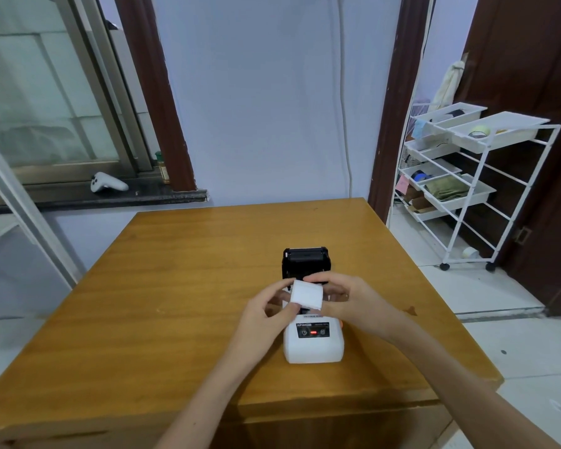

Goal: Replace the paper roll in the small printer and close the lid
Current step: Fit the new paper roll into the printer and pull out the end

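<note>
A small white printer [314,348] stands on the wooden table [175,286], a red light lit on its front panel. Its black lid [306,259] is swung open and stands upright at the far end. A white paper roll [306,293] is held just above the open paper bay. My left hand [269,311] pinches its left end and near edge. My right hand [344,294] grips its right end, fingers curled over the top. The bay itself is mostly hidden behind the roll and my fingers.
A white wire shelf cart [467,176] with trays stands on the floor to the right, beside a dark door. A white game controller [107,183] lies on the window sill at the back left. The table's front edge is close to me.
</note>
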Available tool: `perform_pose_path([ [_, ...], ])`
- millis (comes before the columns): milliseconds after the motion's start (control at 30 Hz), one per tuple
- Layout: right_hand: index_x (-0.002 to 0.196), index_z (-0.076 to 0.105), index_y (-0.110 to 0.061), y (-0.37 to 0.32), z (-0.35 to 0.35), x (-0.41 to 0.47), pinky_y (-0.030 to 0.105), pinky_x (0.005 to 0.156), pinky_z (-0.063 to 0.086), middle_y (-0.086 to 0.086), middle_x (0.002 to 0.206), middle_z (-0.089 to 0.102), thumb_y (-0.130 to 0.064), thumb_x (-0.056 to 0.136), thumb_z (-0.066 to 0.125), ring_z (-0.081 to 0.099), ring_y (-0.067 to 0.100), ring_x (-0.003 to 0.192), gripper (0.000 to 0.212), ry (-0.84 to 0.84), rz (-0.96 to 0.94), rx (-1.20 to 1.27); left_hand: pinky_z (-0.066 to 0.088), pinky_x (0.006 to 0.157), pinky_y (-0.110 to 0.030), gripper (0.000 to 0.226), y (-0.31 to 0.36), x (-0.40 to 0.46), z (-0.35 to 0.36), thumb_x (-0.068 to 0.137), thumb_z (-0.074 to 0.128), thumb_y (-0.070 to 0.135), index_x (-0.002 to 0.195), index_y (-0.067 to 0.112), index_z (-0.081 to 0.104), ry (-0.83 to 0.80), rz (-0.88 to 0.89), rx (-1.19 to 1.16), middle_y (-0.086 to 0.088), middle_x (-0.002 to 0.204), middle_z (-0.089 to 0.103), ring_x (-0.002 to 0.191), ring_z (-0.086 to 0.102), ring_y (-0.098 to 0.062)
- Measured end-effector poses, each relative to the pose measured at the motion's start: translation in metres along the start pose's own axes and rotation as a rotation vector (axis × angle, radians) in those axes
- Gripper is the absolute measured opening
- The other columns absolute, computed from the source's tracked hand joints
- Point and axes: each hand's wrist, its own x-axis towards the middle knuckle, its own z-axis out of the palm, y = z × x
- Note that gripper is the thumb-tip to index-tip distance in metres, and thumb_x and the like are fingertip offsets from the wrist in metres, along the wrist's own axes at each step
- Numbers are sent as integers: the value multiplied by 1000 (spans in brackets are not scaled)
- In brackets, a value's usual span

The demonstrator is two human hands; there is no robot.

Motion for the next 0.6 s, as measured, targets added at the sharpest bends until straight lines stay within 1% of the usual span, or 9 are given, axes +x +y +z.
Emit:
perform_pose_path([
  [100,121,62,-34,1,1,1,43,89,57,-6,108,73,-14,83,73,68,15,101,43,-6,3,-1,52,80,-19,35,1,0,2,95,64,27,127,40,60,12,5,0,12,105,70,99,63,-7],
  [200,122,62,-28,1,1,3,41,85,59,-2,105,73,-20,86,71,70,13,96,39,0,6,-5,55,85,-29,30,0,1,2,96,61,32,126,36,63,20,8,-23,11,103,71,99,64,-9],
  [300,120,63,-23,0,2,3,39,82,60,2,104,74,-20,90,66,71,16,94,30,1,2,47,55,91,-37,34,1,-1,3,95,61,36,129,35,61,11,17,-23,10,106,70,101,65,-10],
  [400,118,64,-20,0,1,4,33,79,59,4,103,75,-19,93,61,72,14,90,25,-8,34,109,53,91,-28,46,2,-7,3,93,63,38,136,44,47,19,36,4,19,120,59,106,58,1],
  [433,118,64,-19,-1,0,3,33,78,58,5,102,75,-19,94,60,72,14,87,24,-12,47,124,50,91,-25,49,0,-9,2,93,64,39,137,46,44,36,41,8,22,124,55,108,55,4],
  [467,118,64,-18,-2,0,3,38,78,57,7,101,75,-21,95,59,73,17,86,23,-12,59,129,49,92,-23,49,-2,-11,1,92,64,38,135,47,43,54,41,3,24,126,52,108,53,7],
  [533,118,63,-16,-1,-1,3,54,83,54,16,103,74,-24,95,58,70,35,90,25,-4,72,127,49,93,-24,42,-5,-13,-3,94,64,34,129,47,46,71,47,2,23,128,51,107,53,7],
  [567,118,63,-15,-1,-2,3,58,86,51,19,105,73,-25,95,58,68,42,94,25,0,75,129,49,93,-25,38,-6,-15,-4,95,63,31,125,48,48,70,55,13,22,127,52,106,53,7],
  [600,117,63,-14,-1,-2,4,60,87,49,20,105,72,-25,95,59,66,44,97,25,3,77,134,49,94,-26,35,-6,-16,-5,96,62,29,121,49,49,64,66,33,21,125,53,105,53,6],
])
